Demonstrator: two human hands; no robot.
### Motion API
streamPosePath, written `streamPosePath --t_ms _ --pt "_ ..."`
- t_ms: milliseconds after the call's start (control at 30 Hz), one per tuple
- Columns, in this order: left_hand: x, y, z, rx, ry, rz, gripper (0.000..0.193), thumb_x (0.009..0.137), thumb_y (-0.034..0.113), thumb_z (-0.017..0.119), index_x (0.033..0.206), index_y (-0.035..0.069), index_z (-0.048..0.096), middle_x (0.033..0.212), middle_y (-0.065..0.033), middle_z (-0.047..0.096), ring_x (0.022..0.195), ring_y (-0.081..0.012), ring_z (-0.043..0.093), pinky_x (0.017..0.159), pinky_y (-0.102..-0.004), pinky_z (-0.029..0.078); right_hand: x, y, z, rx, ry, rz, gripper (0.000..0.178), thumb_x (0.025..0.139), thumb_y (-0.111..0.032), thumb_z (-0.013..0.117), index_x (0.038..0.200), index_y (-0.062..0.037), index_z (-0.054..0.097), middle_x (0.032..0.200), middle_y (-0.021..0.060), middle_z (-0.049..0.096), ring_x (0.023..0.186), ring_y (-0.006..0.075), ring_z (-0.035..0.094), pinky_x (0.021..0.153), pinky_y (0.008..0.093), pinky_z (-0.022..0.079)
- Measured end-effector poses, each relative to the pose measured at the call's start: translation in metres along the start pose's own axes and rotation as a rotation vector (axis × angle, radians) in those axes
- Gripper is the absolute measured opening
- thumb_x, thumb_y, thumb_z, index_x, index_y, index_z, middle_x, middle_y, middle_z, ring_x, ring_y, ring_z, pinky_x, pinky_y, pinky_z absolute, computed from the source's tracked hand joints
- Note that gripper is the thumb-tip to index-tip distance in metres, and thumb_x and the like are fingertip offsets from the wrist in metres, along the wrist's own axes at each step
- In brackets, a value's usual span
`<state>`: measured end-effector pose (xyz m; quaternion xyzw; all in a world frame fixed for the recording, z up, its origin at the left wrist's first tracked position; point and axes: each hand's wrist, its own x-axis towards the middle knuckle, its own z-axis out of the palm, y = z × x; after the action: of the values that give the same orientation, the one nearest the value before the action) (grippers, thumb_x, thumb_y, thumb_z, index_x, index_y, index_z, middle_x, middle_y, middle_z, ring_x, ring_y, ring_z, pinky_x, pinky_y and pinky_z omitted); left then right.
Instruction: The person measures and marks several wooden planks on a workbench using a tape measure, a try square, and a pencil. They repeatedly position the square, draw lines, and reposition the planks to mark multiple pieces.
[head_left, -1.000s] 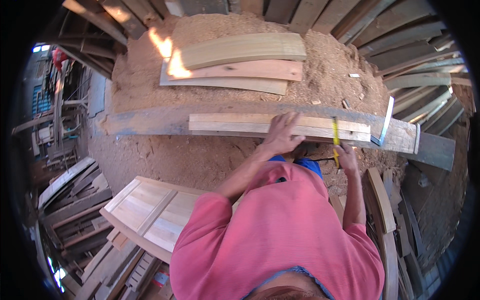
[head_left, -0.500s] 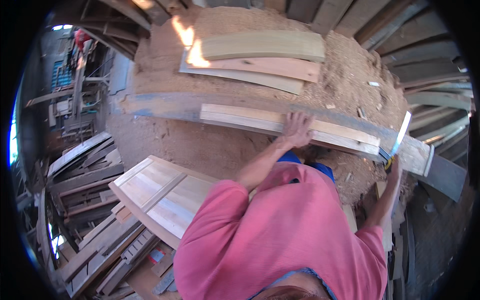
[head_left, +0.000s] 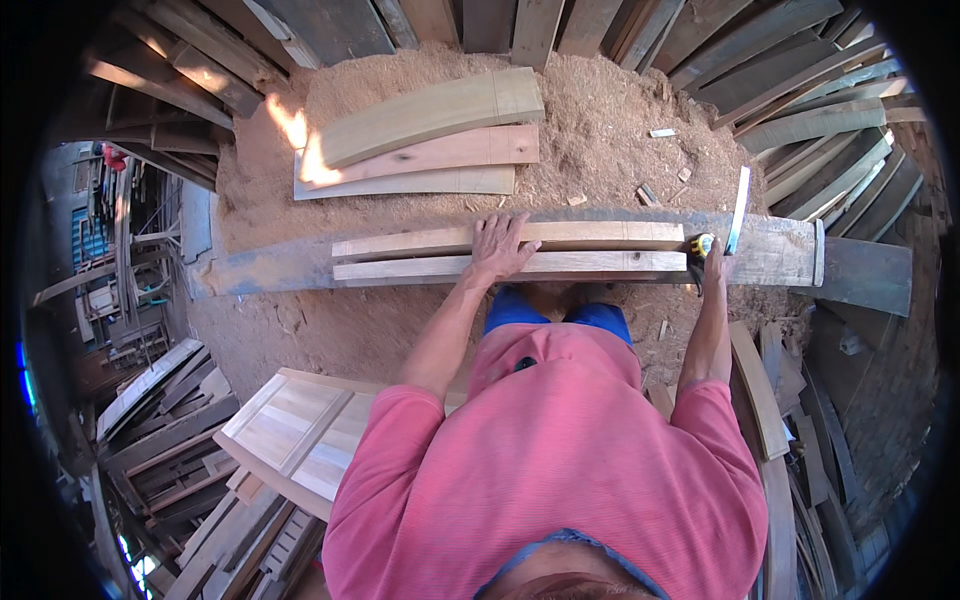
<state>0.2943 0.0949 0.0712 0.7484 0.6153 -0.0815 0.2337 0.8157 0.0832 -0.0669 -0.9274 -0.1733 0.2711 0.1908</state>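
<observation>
Two pale, narrow wooden strips point(head_left: 600, 236) lay lengthwise on a weathered plank point(head_left: 270, 268), square-ended, with a dark gap between them. The left hand point(head_left: 502, 246) rested across both, fingers spread loosely; the right hand point(head_left: 718, 263) was at a yellow-and-black tape measure point(head_left: 702, 245), how firmly gripped I couldn't tell.

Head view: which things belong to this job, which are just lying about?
Likely in use:
- two pale strips under the left hand
- tape measure in the right hand
- square beside it
- supporting plank

Lying about:
- three boards on sawdust
- panelled wooden piece
- stacked timber
</observation>
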Motion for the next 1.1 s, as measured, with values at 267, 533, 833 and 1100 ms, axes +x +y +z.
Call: streamPosePath --t_ms 267,533,833,1100 --pt "0.041 -0.017 -0.002 -0.023 -0.043 0.004 0.076 0.104 0.066 0.062 0.16 0.015 0.055 0.158 -0.0204 0.062 0.151 -0.0422 0.051 0.127 -0.0586 0.032 -0.054 0.048 -0.032 0.119 -0.066 -0.138 0.057 0.102 -0.045 0.07 0.119 0.0083 0.075 0.108 0.0262 0.077 0.102 0.0372 0.073 0.091 0.0508 0.055" --pt "0.062 -0.021 -0.043 0.0 -0.296 0.085 0.08 0.093 0.062 0.081 0.146 0.007 0.059 0.137 -0.0271 0.073 0.134 -0.0451 0.067 0.111 -0.0584 0.053 -0.163 0.064 -0.019 0.252 -0.336 -0.029 0.045 0.106 -0.043 0.07 0.112 0.001 0.077 0.086 0.0046 0.07 0.075 0.015 0.063 0.067 0.0368 0.049" --pt "0.049 -0.044 -0.05 -0.04 -0.255 0.241 0.079 0.105 0.075 0.053 0.141 0.005 0.061 0.112 -0.0349 0.077 0.114 -0.0523 0.074 0.101 -0.0604 0.058 -0.271 -0.006 0.044 0.479 -0.34 -0.026 0.088 0.103 -0.058 0.074 0.151 0.013 0.055 0.123 0.02 0.072 0.097 0.0221 0.071 0.077 0.0351 0.058" --pt "0.06 -0.096 -0.101 0.105 -0.23 0.249 0.08 0.107 0.078 0.043 0.143 0.01 0.063 0.105 -0.031 0.08 0.106 -0.0498 0.077 0.094 -0.0602 0.06 -0.285 -0.024 0.058 0.546 -0.38 0.004 0.079 0.103 -0.054 0.075 0.149 0.0086 0.058 0.113 0.0134 0.073 0.089 0.0188 0.066 0.075 0.0344 0.056"
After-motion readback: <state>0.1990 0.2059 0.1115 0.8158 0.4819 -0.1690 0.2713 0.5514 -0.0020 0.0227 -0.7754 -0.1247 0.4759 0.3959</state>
